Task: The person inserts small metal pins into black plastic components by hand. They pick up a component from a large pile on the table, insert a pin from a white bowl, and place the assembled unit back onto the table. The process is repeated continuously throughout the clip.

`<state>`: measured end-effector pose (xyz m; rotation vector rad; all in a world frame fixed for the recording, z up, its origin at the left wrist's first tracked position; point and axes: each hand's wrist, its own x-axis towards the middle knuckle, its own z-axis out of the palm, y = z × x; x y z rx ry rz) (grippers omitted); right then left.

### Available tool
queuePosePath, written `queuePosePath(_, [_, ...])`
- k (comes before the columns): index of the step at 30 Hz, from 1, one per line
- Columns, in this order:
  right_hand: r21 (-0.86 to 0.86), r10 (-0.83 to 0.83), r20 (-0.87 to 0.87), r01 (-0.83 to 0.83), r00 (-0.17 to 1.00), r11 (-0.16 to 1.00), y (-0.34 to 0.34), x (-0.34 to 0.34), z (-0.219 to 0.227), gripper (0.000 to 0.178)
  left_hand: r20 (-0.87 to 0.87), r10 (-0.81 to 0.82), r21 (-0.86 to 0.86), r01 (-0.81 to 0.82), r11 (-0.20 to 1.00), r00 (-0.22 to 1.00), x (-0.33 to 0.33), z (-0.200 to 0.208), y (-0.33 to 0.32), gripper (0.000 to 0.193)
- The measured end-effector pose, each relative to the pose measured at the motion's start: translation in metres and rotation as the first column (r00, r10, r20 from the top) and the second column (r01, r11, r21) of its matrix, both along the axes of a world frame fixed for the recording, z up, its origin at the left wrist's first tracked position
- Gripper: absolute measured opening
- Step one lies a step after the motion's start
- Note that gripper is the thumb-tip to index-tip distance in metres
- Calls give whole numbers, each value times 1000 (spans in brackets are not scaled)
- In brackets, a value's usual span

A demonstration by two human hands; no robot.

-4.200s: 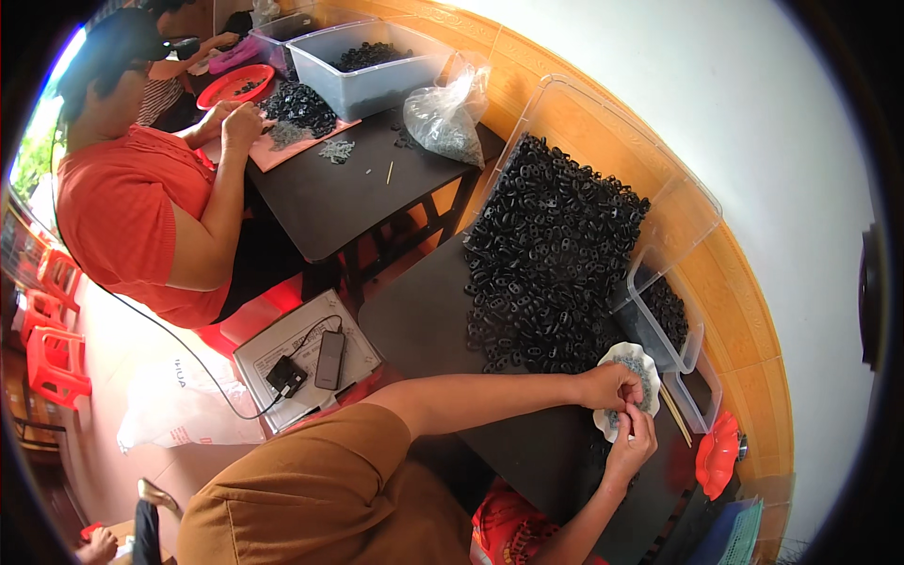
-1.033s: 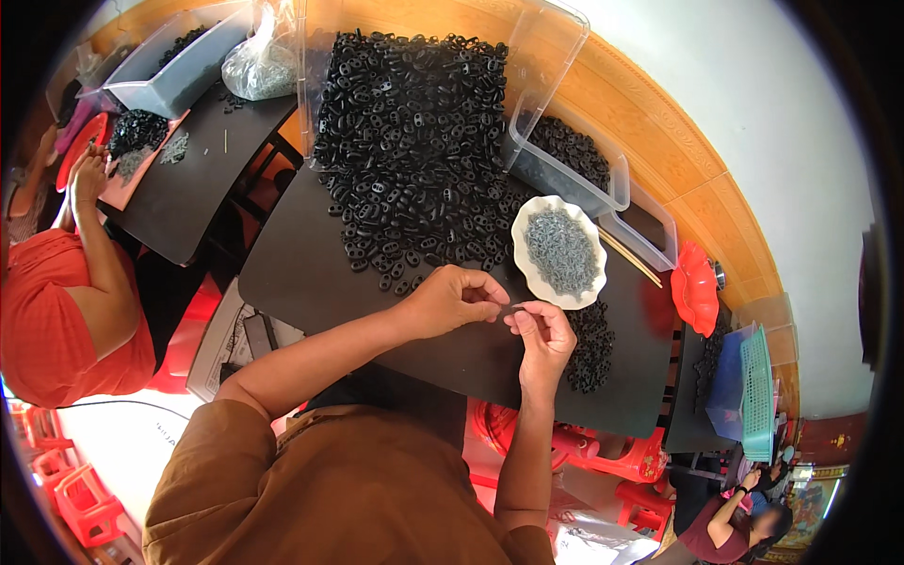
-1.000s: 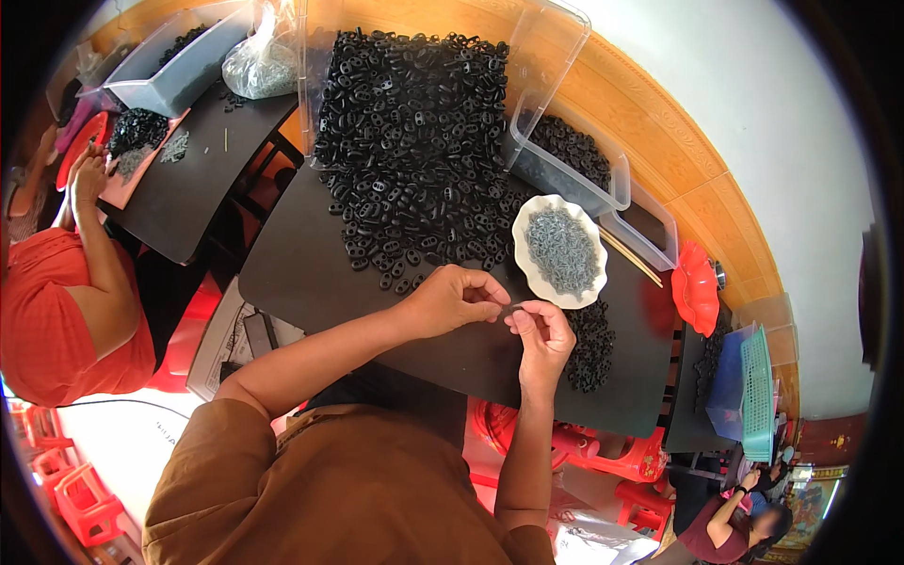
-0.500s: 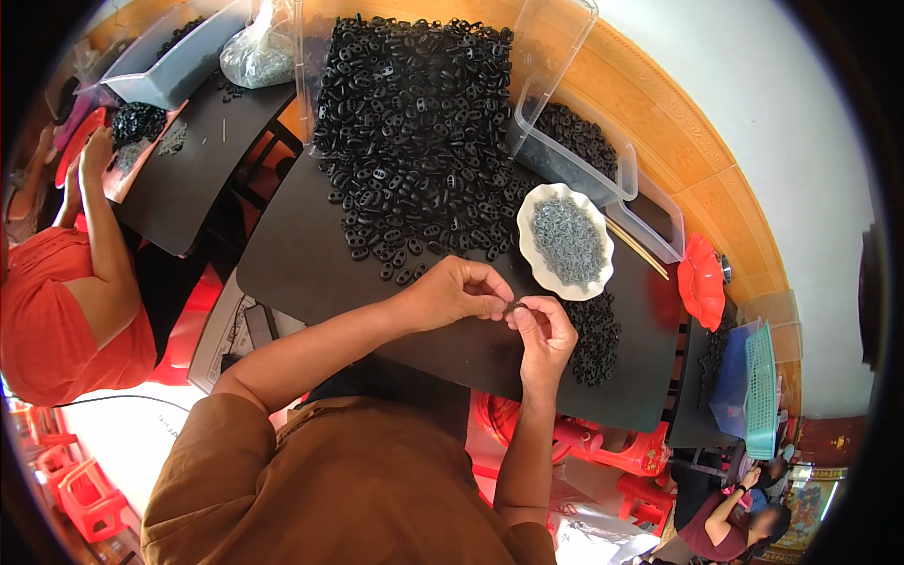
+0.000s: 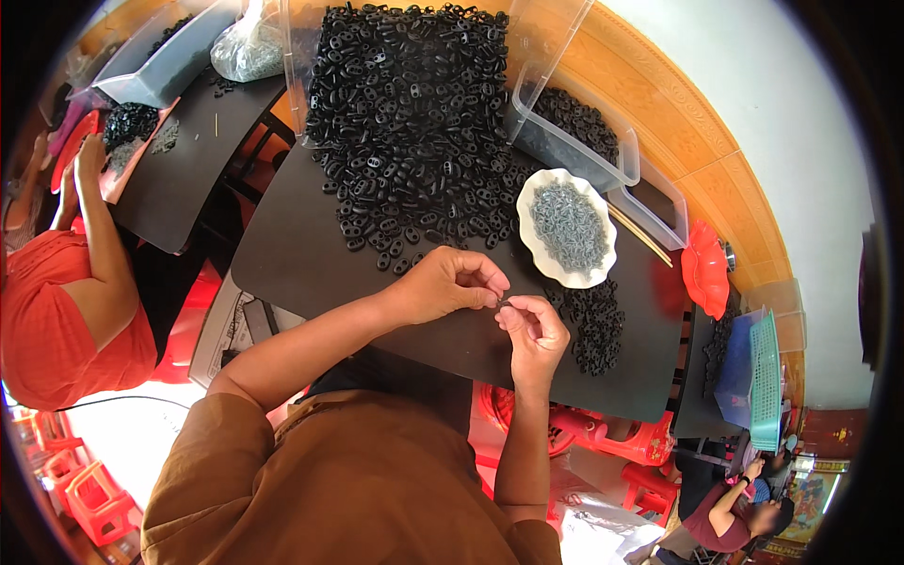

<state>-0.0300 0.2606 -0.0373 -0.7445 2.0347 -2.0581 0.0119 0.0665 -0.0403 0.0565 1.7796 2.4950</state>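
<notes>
Black laminate formed your work table (image 5: 311, 273), which carried a large heap of black plastic links (image 5: 414, 113) spilling from a clear bin (image 5: 556, 141), beside a white scalloped dish (image 5: 603, 273) of small grey metal parts, with an orange-tiled wall base behind. Your left hand (image 5: 447, 282) and right hand (image 5: 532, 330) were brought together just above the table's near edge, fingertips pinched on one small dark piece (image 5: 502, 303). That piece was too small to determine its long axis or heading.
</notes>
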Motion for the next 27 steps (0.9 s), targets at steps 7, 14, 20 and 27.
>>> queuePosePath(7, [20,18,11,-18,1000,1000,2,3,-1,12,-11,-6,-81,5,997,1000,3,4,1,12])
queuePosePath(14, [50,-2,-57,5,998,999,0,5,1,10,-46,15,-146,-21,989,999,4,6,1,12])
queuePosePath(20, [30,-16,-36,17,999,999,0,5,2,10,-30,9,-76,-11,997,1000,3,5,0,11])
queuePosePath(27, [56,-8,-59,11,998,998,-1,5,2,10,-45,23,-137,-29,990,999,4,5,1,11])
